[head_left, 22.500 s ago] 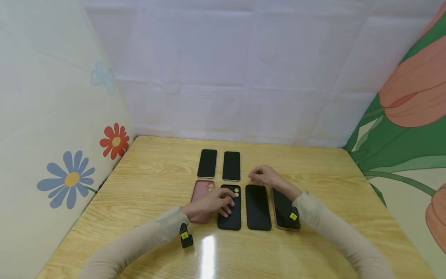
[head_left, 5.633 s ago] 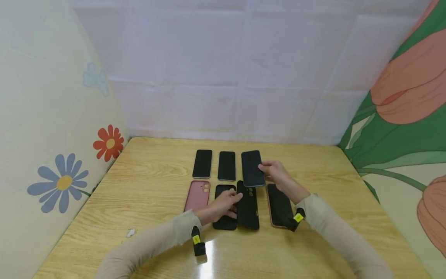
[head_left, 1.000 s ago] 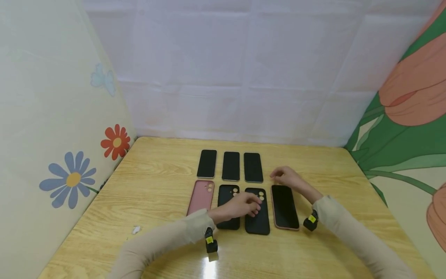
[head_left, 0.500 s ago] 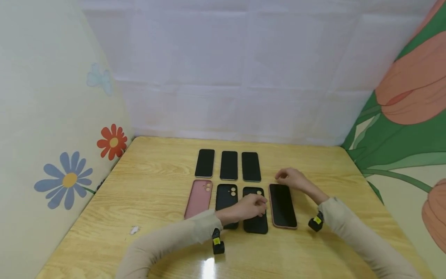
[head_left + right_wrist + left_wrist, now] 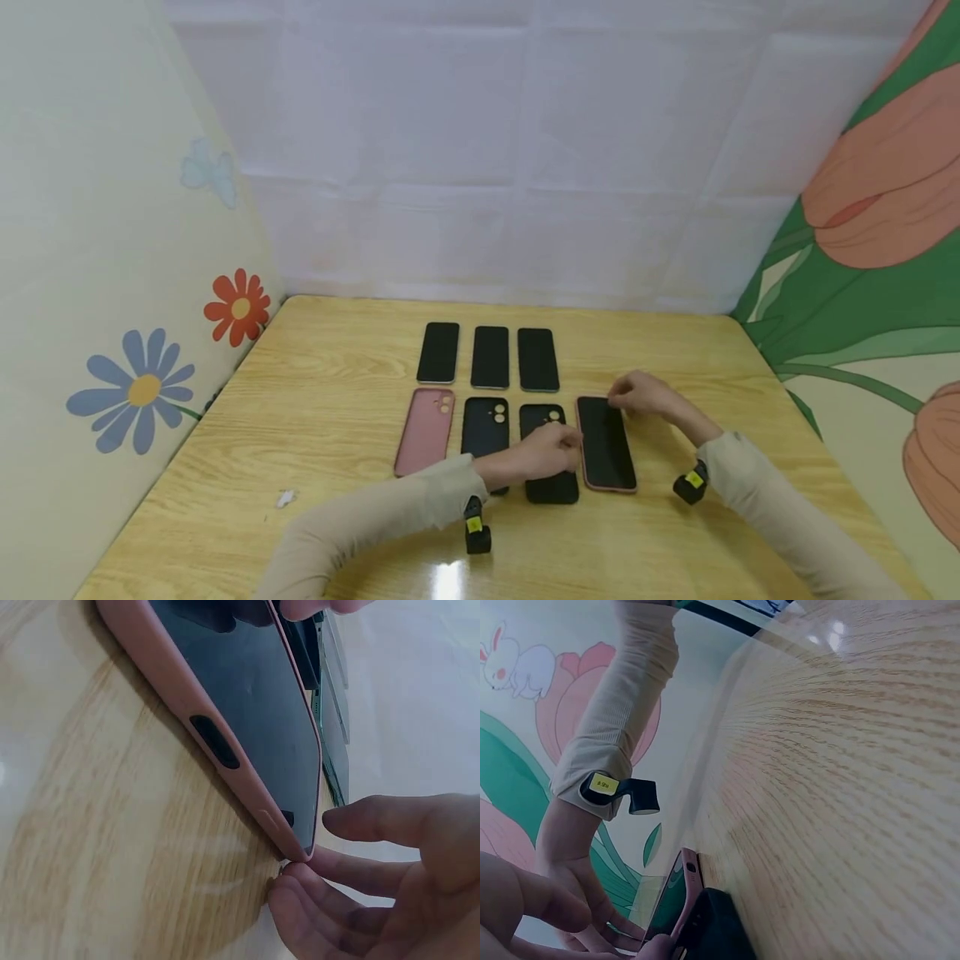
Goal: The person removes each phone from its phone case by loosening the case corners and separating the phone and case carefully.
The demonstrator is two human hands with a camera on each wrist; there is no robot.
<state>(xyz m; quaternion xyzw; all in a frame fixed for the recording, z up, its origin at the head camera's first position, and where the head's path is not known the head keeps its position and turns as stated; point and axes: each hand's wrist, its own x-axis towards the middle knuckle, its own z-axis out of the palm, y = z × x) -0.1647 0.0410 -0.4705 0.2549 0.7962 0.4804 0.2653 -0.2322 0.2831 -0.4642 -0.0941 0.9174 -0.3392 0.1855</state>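
Observation:
A phone in a pink case (image 5: 607, 443) lies screen up at the right end of the front row. My right hand (image 5: 648, 397) is at its upper right corner; in the right wrist view, fingertips (image 5: 296, 889) touch the corner low down while the thumb (image 5: 367, 819) stays apart from the screen. My left hand (image 5: 546, 454) hovers over a black phone case (image 5: 551, 492), its fingertips at the pink case's left edge. Another black case (image 5: 486, 425) and a pink case (image 5: 425, 429) lie further left, inner sides up. Part of each black case is hidden by my left hand and wrist.
Behind the cases lie three dark phones (image 5: 438, 352), side by side, screens up. A small white scrap (image 5: 286, 498) is on the wooden table (image 5: 337, 350) at the left. A white cloth (image 5: 487, 167) hangs behind the table, with printed panels at both sides.
Over the last second, both hands have moved right, and the right hand has come down to the pink-cased phone's corner. Earlier, a phone was taken from the third case and laid in the back row.

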